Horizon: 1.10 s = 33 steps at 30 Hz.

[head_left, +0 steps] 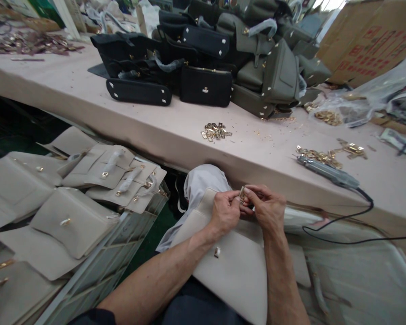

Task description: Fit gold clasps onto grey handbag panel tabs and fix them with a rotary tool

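Where hands meet, a metal piece shows partly; fingers cover it.

The left forearm is bare, long and lean, and broadens gently from a narrow wrist toward the elbow; near the bottom edge it meets a dark sleeve, navy or near black, with a plain hem. The right forearm is also bare and slim, and the picture's bottom edge cuts it off. The left hand and the right hand are both bare, with slender fingers whose finer details blur. Across the lap lies a dark garment, bluish black and softly creased. The trousers are pale grey, loosely cut, rounded over the knee and wrinkled along the thigh
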### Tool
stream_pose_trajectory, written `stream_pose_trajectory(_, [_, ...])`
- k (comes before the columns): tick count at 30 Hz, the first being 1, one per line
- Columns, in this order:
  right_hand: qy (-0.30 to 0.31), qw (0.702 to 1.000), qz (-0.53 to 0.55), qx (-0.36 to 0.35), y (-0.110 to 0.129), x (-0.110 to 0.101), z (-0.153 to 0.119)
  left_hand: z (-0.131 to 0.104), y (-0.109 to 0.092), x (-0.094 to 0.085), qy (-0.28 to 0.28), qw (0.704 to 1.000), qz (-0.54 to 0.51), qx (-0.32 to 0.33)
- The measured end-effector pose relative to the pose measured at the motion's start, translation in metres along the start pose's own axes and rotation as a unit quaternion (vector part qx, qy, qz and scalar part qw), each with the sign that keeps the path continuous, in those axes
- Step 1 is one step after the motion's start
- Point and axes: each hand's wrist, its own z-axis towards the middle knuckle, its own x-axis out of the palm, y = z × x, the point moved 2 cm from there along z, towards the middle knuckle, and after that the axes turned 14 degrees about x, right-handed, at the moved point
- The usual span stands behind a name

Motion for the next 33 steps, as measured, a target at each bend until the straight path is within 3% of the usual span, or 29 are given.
stream_pose_trajectory(9, [0.010, 0.996, -0.065, -0.059, -0.004, -0.009, 0.000, -0.002, 0.008, -0.001, -0.003, 0.999, -0.029, -0.021])
stream_pose_trajectory(21, [0.041, 0.998, -0.036, -0.039, -0.010, -0.012, 0.004, -0.002, 0.002, -0.002, -0.002, 0.999, -0.038, -0.013])
stream_pose_trajectory(33, [0.039, 0.999, -0.014, 0.014, -0.004, -0.011, 0.001, -0.001, -0.007, -0.001, -0.008, 0.999, 0.035, -0.013])
